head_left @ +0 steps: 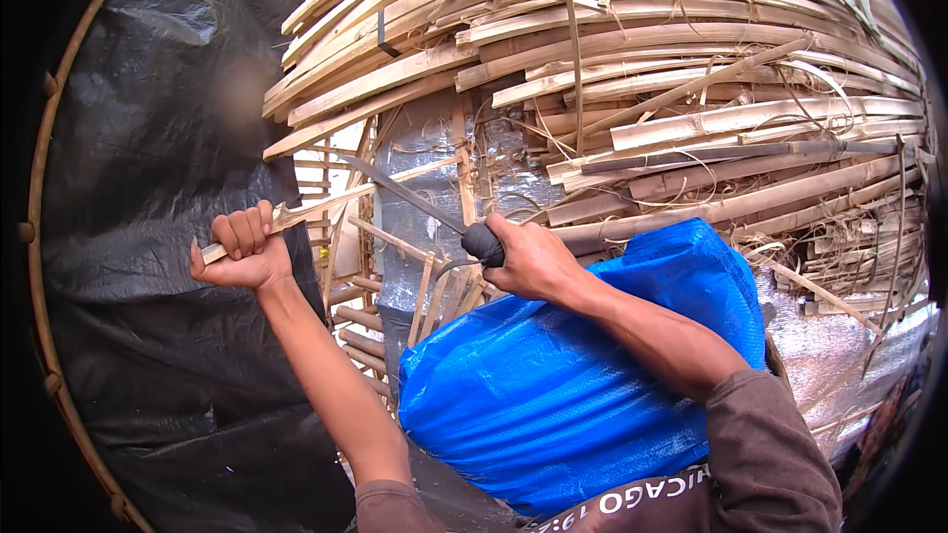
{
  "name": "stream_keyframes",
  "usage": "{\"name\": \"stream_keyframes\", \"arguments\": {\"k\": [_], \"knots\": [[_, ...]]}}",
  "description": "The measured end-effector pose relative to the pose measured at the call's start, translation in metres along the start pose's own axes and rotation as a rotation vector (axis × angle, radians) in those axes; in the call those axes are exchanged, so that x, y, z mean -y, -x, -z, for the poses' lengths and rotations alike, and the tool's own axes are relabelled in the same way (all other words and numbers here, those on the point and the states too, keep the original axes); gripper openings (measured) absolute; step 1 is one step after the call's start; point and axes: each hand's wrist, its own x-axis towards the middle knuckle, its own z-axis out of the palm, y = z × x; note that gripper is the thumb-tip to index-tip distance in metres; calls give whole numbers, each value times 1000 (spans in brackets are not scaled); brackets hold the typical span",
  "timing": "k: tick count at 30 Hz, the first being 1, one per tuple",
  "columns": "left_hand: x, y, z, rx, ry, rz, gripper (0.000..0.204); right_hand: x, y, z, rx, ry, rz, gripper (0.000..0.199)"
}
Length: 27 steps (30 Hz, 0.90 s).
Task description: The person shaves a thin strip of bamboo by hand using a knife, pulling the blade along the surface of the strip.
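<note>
My left hand [242, 245] is closed around one end of a pale bamboo strip [331, 201], which points away to the upper right. In my right hand [533, 259] is the dark, wrapped handle of a long-bladed knife [423, 204]. Its blade reaches up and left and crosses the strip; whether the edge touches the strip I cannot tell. A blue plastic sheet [573, 375] covers my lap beneath the right forearm. Between my hands, thin bamboo pieces [430, 291] lean at angles just beyond the blue sheet.
Long split bamboo lengths [691, 123] are piled across the far and right side, with thin shavings among them. A black plastic sheet [148, 336] hangs at the left beside a bamboo pole [44, 138]. Silvery sheeting [405, 153] shows under the pieces. Slatted bamboo [360, 336] stands by my left forearm.
</note>
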Motion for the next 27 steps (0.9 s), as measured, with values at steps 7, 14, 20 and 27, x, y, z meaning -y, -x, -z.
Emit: {"name": "stream_keyframes", "arguments": {"k": [7, 14, 20, 27], "knots": [[-2, -2, -8, 36, 8, 9, 51, -13, -13, -13, -52, 28, 3, 41], [9, -10, -18, 44, -18, -5, 52, -35, -31, -2, 14, 104, -215, 42], [6, -16, -18, 100, 12, 16, 52, 5, -14, -1, -20, -57, 43, 39], [8, -17, -20, 81, -30, 5, 52, -55, -25, -3, 19, 103, -337, 46]]}}
